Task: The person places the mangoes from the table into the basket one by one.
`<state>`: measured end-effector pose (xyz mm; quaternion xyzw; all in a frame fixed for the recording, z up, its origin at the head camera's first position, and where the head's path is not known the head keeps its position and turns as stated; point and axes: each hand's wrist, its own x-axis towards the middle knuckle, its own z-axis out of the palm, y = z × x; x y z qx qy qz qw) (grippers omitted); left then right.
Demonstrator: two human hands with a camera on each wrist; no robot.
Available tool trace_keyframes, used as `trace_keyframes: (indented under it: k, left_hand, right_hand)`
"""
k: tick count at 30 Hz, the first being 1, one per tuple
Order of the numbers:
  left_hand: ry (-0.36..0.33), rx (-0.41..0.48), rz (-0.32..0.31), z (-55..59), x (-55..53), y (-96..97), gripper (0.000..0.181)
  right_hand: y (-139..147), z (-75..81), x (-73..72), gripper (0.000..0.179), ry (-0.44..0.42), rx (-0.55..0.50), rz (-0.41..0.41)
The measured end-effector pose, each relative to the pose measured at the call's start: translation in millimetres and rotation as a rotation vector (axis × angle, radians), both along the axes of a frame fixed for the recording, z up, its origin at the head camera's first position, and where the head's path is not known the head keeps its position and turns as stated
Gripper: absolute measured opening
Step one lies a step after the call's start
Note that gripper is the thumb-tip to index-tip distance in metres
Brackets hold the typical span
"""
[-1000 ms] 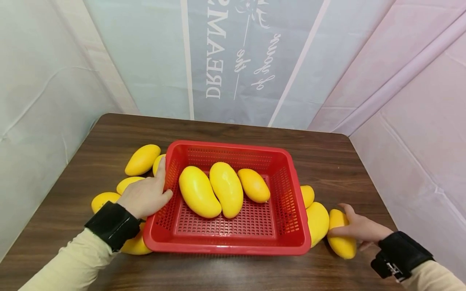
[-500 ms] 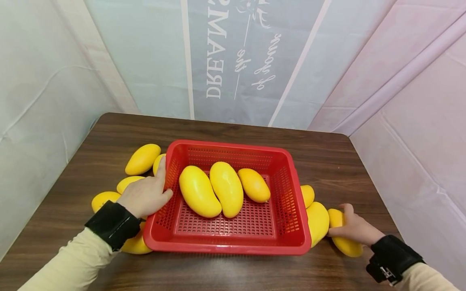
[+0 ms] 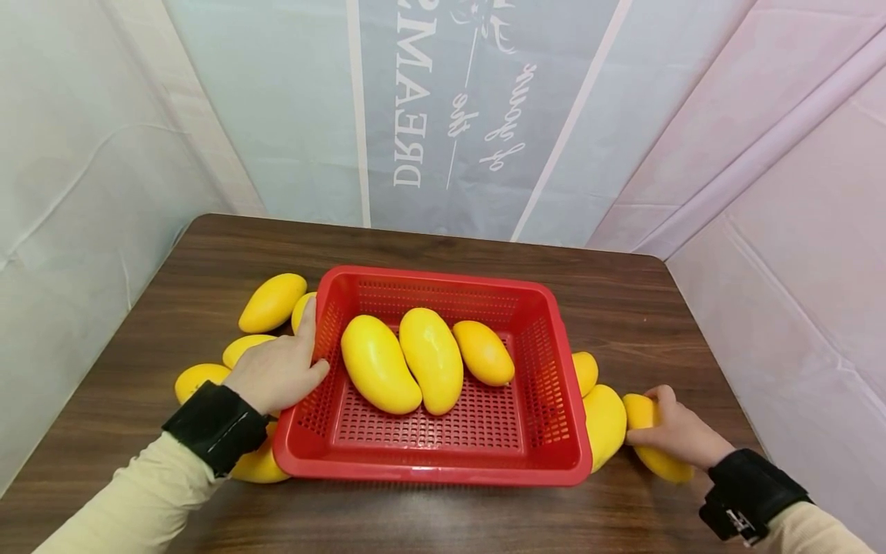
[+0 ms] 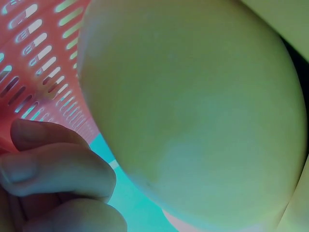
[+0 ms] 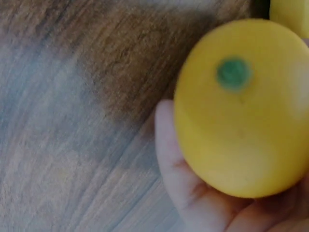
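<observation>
A red plastic basket stands mid-table with 3 yellow mangoes inside, one of them this mango. At its left rim my left hand holds on, thumb over the edge and index finger along the outside. The left wrist view shows curled fingers by the slotted wall, beside a large mango. Right of the basket, my right hand grips a mango, its fingers wrapped round the side. In the right wrist view that mango shows a green stem spot.
Left of the basket lie several mangoes, including one at the back and one under my left wrist. Two more, a large mango and a smaller mango, lie against the basket's right side. Cloth walls surround the brown table.
My right hand has shifted slightly left, and the mango in it has turned, its near end swinging right and a little up. The left hand and the basket stay put.
</observation>
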<state>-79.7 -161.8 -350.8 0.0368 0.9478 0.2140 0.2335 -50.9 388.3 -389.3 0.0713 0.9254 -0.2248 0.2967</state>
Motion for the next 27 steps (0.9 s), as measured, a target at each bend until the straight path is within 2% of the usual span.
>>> trace_keyframes:
  k: [5, 13, 22, 27]
  left_hand:
    - [-0.003, 0.006, 0.006, -0.9, -0.6, -0.9, 0.099]
    - [0.001, 0.013, 0.009, -1.4, -1.4, -1.0, 0.099]
    - [-0.001, 0.027, 0.011, -2.5, -1.6, -1.6, 0.099]
    - [0.007, 0.013, 0.002, -2.5, -1.9, -1.7, 0.099]
  right_hand:
    - [2.8, 8.4, -5.6, 0.094, 0.061, 0.029, 0.027]
    - [0.2, 22.5, -11.5, 0.091, 0.144, 0.079, 0.013]
    - [-6.4, 32.1, -13.8, 0.082, 0.311, 0.155, 0.079]
    - [-12.8, 38.6, -14.3, 0.08, 0.375, 0.177, 0.097]
